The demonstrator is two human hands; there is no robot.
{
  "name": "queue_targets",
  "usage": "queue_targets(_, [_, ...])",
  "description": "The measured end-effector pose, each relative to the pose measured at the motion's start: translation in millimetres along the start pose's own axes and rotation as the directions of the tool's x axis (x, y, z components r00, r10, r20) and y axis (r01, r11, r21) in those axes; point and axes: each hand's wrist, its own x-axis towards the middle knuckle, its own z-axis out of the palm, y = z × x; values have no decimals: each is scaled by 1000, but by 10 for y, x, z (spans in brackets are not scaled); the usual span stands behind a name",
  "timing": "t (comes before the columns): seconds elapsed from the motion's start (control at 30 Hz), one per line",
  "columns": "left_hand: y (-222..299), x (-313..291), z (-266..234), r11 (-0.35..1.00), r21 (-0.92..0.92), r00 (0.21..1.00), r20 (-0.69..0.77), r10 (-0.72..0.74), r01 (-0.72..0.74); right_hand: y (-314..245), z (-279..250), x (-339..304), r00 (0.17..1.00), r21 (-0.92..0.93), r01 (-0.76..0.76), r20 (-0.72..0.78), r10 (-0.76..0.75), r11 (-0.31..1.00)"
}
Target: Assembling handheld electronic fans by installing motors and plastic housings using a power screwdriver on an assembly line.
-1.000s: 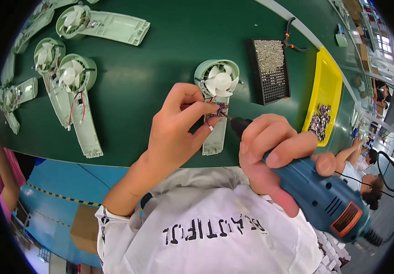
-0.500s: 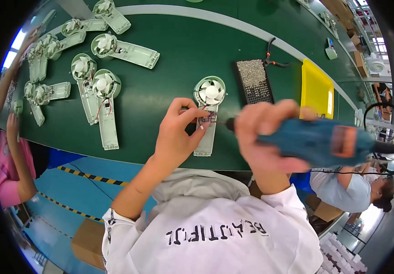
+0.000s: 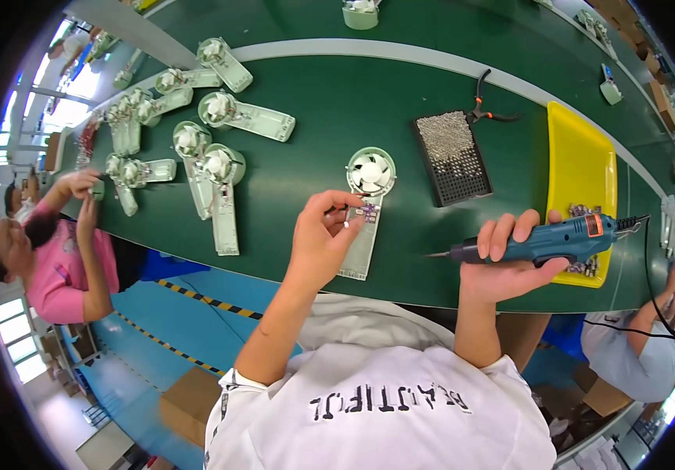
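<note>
A pale green fan housing (image 3: 357, 254) with a round white fan (image 3: 371, 171) at its far end lies in front of me. My left hand (image 3: 320, 239) curls its thumb and forefinger around the left side of a small purple circuit board (image 3: 368, 211) set in that housing. My right hand (image 3: 510, 262) grips a blue electric screwdriver (image 3: 557, 241) from below, palm turned up. Its bit points left, apart from the housing and above the table. The fingertips of my left hand partly cover the board's near-left side.
Several similar fan housings (image 3: 263, 120) lie at the left. A black screw tray (image 3: 463, 174) and pliers (image 3: 480, 102) lie to the right, beside a yellow bin (image 3: 580, 168) with small boards. The screwdriver's cable (image 3: 648, 274) hangs at the right. Co-workers sit on both sides.
My right hand has drawn the screwdriver back from the circuit board, toward me and to the right. My left hand stays at the board. The whole view has shifted.
</note>
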Motion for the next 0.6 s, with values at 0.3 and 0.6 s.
queue_targets(0.3, [79,20,-247,975,-221,999,-32,8,-15,-62,-291,14,1000,20,7,-9,-7,1000])
queue_targets(0.6, [391,-314,-1818,956,6,763,-602,236,-292,9,-345,10,994,-114,11,-106,-23,993])
